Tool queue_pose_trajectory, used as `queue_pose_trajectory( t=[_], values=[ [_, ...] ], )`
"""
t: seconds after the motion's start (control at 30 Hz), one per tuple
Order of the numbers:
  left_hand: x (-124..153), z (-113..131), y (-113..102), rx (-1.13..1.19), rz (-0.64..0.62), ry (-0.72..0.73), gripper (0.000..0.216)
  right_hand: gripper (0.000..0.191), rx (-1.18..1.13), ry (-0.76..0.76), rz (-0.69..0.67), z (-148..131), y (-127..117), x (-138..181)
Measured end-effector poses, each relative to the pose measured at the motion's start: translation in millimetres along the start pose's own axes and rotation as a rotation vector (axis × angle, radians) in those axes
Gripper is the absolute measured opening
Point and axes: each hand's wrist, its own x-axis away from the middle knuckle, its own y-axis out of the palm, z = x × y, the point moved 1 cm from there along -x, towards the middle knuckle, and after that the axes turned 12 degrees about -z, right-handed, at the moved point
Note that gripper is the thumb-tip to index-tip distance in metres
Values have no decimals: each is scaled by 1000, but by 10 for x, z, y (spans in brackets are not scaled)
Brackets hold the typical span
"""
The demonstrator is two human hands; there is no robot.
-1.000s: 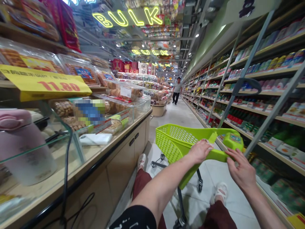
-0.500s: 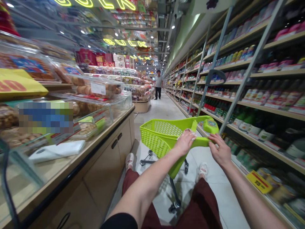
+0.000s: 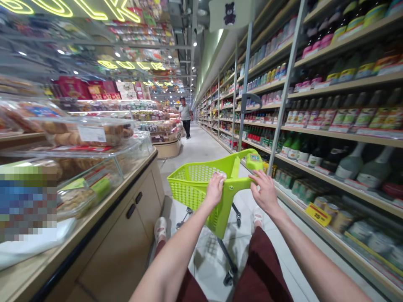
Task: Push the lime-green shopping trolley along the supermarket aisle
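A lime-green shopping cart with a perforated plastic basket stands on the floor in front of me. My left hand is closed on a crumpled white tissue, pressed against the basket's near rim; most of the tissue is hidden by the fingers. At the cart's green handle, my right hand curls its fingers over the bar's right end, with the thumb below. Beyond the handle, a rounded green box is fixed to the cart.
Along the right run shelves of bottles and cans, with a yellow price tag low down. A wooden counter with packaged baked goods borders the left. Further up the aisle, a person stands or walks.
The view has turned right, so the cart and both hands appear further left. My left hand has slid along the basket rim away from the handle. The distant person looks a little nearer.
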Motion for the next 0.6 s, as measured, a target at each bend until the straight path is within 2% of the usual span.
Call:
queue_pose_trajectory(
  t=[0.07,0.13,0.2,0.27,0.33,0.4,0.5,0.57,0.6],
  values=[
    [-52,255,56,90,-15,133,30,29,-64,-47,30,-154,-9,15],
    [-85,489,94,220,-15,196,29,34,-154,-75,38,-298,-12,45],
    [-91,661,115,410,27,123,29,40,-230,-53,32,-401,6,85],
    [-68,774,132,645,54,-20,31,48,-285,-12,6,-460,46,122],
    [-22,860,143,862,9,-113,34,54,-337,24,-16,-488,93,145],
    [31,929,137,1009,-67,-123,36,57,-369,46,-21,-502,120,154],
    [76,959,101,1069,-214,-96,40,51,-358,49,-17,-499,79,137],
    [56,886,65,956,-274,-112,42,41,-329,34,-13,-453,-9,93],
    [29,816,41,840,-257,-129,42,38,-306,30,1,-408,-68,58]
  ],
)
